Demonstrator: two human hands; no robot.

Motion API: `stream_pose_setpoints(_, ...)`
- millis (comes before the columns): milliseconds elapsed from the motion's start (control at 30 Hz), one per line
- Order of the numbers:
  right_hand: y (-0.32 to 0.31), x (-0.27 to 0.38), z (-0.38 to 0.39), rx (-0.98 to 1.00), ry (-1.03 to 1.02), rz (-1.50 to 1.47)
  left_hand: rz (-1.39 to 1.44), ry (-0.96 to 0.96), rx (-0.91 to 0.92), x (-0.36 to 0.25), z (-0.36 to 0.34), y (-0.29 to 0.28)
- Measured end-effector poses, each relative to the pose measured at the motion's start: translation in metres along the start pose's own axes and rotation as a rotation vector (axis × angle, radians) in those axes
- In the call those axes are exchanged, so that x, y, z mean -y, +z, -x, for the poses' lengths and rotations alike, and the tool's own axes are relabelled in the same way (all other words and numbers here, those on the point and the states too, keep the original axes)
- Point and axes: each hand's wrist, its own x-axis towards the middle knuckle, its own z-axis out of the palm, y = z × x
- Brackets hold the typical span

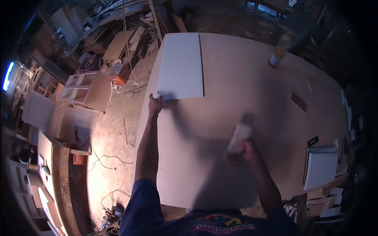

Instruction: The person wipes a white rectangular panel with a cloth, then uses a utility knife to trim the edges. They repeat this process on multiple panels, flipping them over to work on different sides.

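A white rectangular panel (pixel 181 67) lies flat at the far left of a large light-brown board (pixel 220 84) that forms the work surface. At the panel's near left corner is my left hand (pixel 155 104), its fingers closed at the edge and the thumb out to the side. My right hand (pixel 247 149) grips a pale rectangular block (pixel 240 133) over the middle of the board. The block is smeared by motion, and I cannot make out its exact kind. Shadows of my arms fall across the board.
A plastic bottle (pixel 278 55) stands at the far right of the board. A small brown piece (pixel 298 102), a black flat item (pixel 313 141) and white sheets (pixel 321 168) lie to the right. Leftward are an open cabinet frame (pixel 84 89), an orange box (pixel 119 74) and floor cables (pixel 108 157).
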Motion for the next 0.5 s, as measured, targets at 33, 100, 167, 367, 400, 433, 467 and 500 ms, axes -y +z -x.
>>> stream_pose_setpoints(33, 0.014, -0.003, -0.040, 0.032, 0.020, -0.008, -0.038, 0.000, 0.000, 0.008, -0.013, 0.001)
stream_pose_setpoints(100, 0.079, -0.003, -0.117, 0.099, 0.078, -0.022, -0.136, 0.000, -0.016, 0.030, -0.043, -0.014)
stream_pose_setpoints(167, 0.125, 0.010, -0.175, 0.055, 0.111, -0.028, -0.173, 0.029, 0.001, 0.028, -0.064, -0.014)
stream_pose_setpoints(367, 0.188, 0.023, -0.242, -0.120, 0.129, 0.148, -0.086, -0.085, 0.235, 0.009, -0.084, -0.027)
stream_pose_setpoints(400, 0.192, 0.024, -0.245, -0.135, 0.146, 0.178, -0.093, -0.137, 0.309, 0.009, -0.087, -0.032)
stream_pose_setpoints(433, 0.193, 0.026, -0.246, -0.151, 0.164, 0.211, -0.066, -0.160, 0.292, 0.005, -0.083, -0.029)
stream_pose_setpoints(467, 0.190, 0.028, -0.244, -0.175, 0.186, 0.219, -0.036, -0.185, 0.278, 0.001, -0.076, -0.021)
stream_pose_setpoints(500, 0.198, 0.031, -0.244, -0.172, 0.207, 0.226, -0.012, -0.207, 0.237, -0.001, -0.076, -0.024)
